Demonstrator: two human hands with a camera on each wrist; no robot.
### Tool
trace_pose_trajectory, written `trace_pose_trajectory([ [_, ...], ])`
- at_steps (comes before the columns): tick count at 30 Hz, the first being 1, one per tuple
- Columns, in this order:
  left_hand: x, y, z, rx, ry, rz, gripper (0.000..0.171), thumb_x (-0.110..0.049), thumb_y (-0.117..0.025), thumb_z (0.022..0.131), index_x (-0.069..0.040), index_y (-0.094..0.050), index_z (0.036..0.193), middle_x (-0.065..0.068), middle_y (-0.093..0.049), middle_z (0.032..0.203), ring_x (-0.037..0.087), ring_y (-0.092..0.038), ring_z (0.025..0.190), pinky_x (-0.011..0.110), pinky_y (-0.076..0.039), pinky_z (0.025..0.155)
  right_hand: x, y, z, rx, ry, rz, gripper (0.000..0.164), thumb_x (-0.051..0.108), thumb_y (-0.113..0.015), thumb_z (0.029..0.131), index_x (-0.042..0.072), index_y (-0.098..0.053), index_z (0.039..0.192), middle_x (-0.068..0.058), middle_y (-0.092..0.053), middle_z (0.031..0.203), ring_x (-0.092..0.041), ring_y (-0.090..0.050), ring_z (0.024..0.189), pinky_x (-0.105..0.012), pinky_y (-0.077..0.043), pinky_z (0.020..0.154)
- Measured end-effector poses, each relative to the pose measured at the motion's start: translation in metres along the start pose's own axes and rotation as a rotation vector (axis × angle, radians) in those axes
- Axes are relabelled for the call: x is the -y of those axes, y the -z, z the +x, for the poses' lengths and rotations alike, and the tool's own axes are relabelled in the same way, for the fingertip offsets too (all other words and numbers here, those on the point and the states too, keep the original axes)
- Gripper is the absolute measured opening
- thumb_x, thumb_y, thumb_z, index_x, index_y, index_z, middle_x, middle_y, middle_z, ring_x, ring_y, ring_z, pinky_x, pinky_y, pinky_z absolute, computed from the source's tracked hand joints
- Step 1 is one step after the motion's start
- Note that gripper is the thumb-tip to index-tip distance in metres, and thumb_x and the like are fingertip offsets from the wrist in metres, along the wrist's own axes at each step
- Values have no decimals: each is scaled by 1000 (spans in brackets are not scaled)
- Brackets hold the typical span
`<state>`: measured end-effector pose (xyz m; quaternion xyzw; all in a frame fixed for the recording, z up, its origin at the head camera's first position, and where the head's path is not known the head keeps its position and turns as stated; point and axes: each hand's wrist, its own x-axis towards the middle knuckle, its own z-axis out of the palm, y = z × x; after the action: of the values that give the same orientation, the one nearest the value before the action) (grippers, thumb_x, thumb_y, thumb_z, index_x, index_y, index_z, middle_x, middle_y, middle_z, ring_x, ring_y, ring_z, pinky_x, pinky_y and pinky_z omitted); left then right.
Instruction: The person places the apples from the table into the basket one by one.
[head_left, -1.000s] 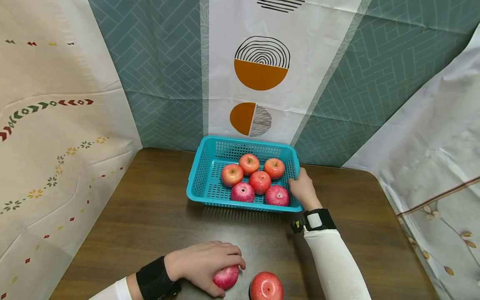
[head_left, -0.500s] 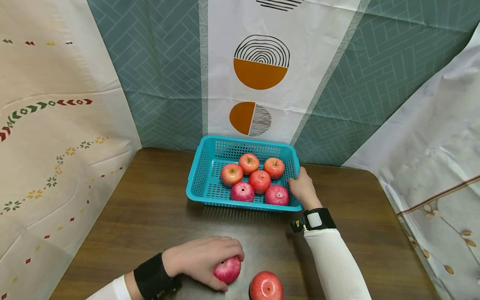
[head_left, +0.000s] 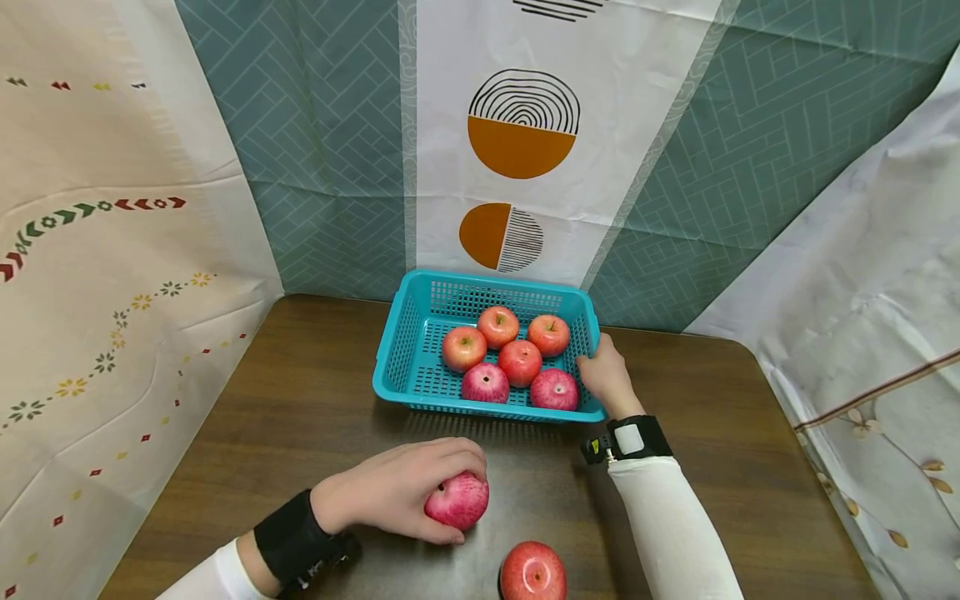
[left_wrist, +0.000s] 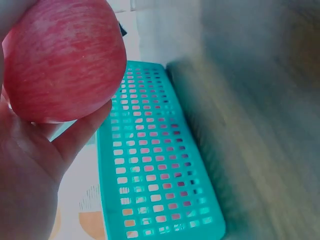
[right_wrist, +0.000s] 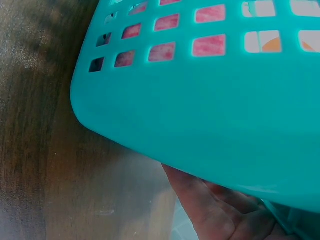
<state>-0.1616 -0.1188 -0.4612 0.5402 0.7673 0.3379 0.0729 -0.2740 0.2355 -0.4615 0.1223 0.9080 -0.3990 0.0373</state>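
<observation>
In the head view my left hand point(head_left: 408, 487) grips a pinkish-red apple point(head_left: 459, 501) in front of the basket, fingers over the top and thumb at the near side. The left wrist view shows the same apple point(left_wrist: 67, 60) large, with the basket behind it. My right hand point(head_left: 607, 379) holds the right end of the turquoise plastic basket point(head_left: 393, 392); in the right wrist view its fingers are partly hidden by the basket wall point(right_wrist: 200, 115). Several apples sit in the basket, among them a dark pink one point(head_left: 554, 390) close to my right hand.
Another red apple point(head_left: 533, 573) rests on the brown wooden table point(head_left: 300, 433) near the bottom edge of the head view. Behind the basket hangs a patterned cloth point(head_left: 337, 167), and pale cloths point(head_left: 97, 333) flank the table.
My left hand has carried the apple forward, toward the basket. The right hand and the basket have stayed in place.
</observation>
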Motion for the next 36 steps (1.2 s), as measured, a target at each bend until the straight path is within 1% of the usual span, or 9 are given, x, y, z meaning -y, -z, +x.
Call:
trace_pose_trajectory([
  [5, 0, 10, 3, -40, -5, 20, 56, -48, -86, 89, -26, -58, 132, -11, -55, 139, 7, -55, 122, 20, -53, 95, 0, -1, 0, -3, 0, -3, 57, 13, -46, 109, -7, -27, 159, -33, -49, 152, -51, -52, 137, -69, -44, 109],
  [8, 0, 18, 6, -83, -5, 23, 55, -49, -85, 90, -26, -59, 133, -9, -54, 142, 9, -54, 125, 22, -54, 95, -1, -1, 0, -3, -3, -2, 57, 13, -47, 109, -7, -26, 159, -33, -48, 152, -51, -51, 138, -69, -43, 110],
  [11, 0, 26, 10, -157, 1, 38, 55, -48, -84, 91, -25, -60, 135, -5, -53, 145, 12, -54, 128, 25, -56, 94, -1, -1, 0, -2, -5, 1, 57, 13, -46, 109, -7, -26, 159, -33, -48, 152, -51, -51, 138, -69, -43, 110],
  [14, 2, 33, 15, -251, 26, 60, 56, -46, -85, 91, -24, -61, 137, -3, -52, 147, 14, -53, 130, 28, -58, 91, -1, -1, -1, -2, -6, 2, 57, 13, -47, 109, -7, -27, 159, -33, -48, 152, -51, -52, 137, -69, -44, 109],
  [16, 4, 38, 18, -313, 59, 75, 58, -45, -85, 91, -22, -61, 139, -2, -52, 147, 15, -52, 132, 30, -60, 90, -2, -1, -1, 0, -7, 4, 57, 13, -47, 109, -7, -27, 159, -33, -48, 152, -52, -52, 137, -70, -44, 109],
  [20, 8, 44, 24, -419, 153, 124, 59, -44, -84, 93, -21, -61, 142, 0, -54, 147, 16, -50, 132, 35, -61, 89, -3, -1, -1, 2, -9, 2, 57, 14, -47, 110, -6, -27, 159, -33, -48, 152, -52, -52, 137, -70, -44, 108],
  [25, 16, 48, 30, -514, 253, 165, 57, -38, -84, 94, -15, -64, 142, 4, -54, 145, 21, -50, 132, 40, -62, 88, -3, -1, -2, 6, -13, 6, 58, 15, -47, 110, -6, -26, 160, -33, -47, 153, -53, -52, 137, -71, -44, 107],
  [30, 27, 50, 35, -545, 356, 164, 57, -34, -83, 95, -10, -65, 143, 9, -54, 143, 27, -51, 130, 45, -61, 88, -2, -1, -1, 3, -16, 15, 58, 15, -48, 110, -6, -27, 159, -32, -48, 152, -52, -52, 136, -71, -45, 107],
  [36, 40, 50, 38, -510, 486, 169, 53, -32, -81, 96, -12, -66, 143, 12, -54, 144, 32, -49, 132, 53, -59, 92, -1, -1, 0, 2, -12, 13, 58, 15, -47, 110, -5, -26, 160, -32, -48, 152, -52, -53, 136, -71, -45, 106],
])
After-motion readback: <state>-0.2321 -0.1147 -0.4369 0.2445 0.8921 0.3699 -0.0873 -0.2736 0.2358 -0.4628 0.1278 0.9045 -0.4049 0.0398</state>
